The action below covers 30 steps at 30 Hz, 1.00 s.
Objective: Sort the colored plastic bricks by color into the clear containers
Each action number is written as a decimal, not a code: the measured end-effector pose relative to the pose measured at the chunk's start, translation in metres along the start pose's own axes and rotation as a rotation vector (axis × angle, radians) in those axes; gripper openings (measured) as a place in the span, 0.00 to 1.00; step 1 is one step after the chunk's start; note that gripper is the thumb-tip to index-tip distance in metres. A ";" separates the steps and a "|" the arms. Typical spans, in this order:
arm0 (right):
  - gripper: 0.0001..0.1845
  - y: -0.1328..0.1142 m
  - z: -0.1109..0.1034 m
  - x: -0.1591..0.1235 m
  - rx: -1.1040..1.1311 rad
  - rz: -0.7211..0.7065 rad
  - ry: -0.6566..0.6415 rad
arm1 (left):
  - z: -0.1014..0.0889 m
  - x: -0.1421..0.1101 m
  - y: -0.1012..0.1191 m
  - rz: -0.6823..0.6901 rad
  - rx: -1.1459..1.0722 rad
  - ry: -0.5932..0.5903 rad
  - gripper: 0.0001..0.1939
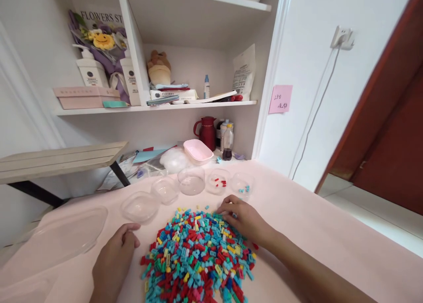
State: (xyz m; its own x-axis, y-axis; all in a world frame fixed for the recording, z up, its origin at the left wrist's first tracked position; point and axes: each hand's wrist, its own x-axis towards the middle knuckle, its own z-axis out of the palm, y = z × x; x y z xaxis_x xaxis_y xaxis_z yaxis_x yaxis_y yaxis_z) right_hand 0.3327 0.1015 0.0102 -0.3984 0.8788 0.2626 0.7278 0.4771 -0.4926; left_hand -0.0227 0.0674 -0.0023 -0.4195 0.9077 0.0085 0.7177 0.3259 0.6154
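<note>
Many bricks (pixel 198 250) between | left hand (pixel 115 252) beside, loosely curled | right hand (pixel 243 217) touching, grip unclear

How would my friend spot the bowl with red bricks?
Start at the pink table. Beyond its colourful brick pile runs a curved row of clear containers; your bowl is second from the right. Of these, it alone holds red bricks; its right-hand neighbour holds light-blue ones.

The right hand (pixel 239 215) touches the far edge of a heap of small multicoloured plastic bricks (pixel 198 254); the left hand (pixel 115 252), loosely curled, lies near a clear rounded plastic bowl (pixel 140 210) on a pink tabletop (pixel 294 203)
</note>
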 end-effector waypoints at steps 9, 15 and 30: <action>0.22 0.000 0.007 0.001 -0.087 -0.131 -0.035 | -0.002 -0.001 0.002 -0.005 -0.003 -0.017 0.15; 0.18 0.002 0.004 0.004 0.070 -0.041 -0.031 | 0.000 0.002 -0.003 0.008 -0.019 -0.020 0.14; 0.12 -0.004 -0.001 0.004 0.094 0.023 0.016 | -0.002 -0.002 0.001 0.007 -0.021 -0.003 0.14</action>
State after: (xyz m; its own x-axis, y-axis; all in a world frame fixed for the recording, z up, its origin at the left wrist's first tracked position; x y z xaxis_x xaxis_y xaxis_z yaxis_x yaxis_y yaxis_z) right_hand 0.3287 0.1027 0.0136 -0.3728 0.8898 0.2633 0.6804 0.4550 -0.5744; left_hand -0.0227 0.0652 -0.0001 -0.4129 0.9107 0.0101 0.7085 0.3142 0.6319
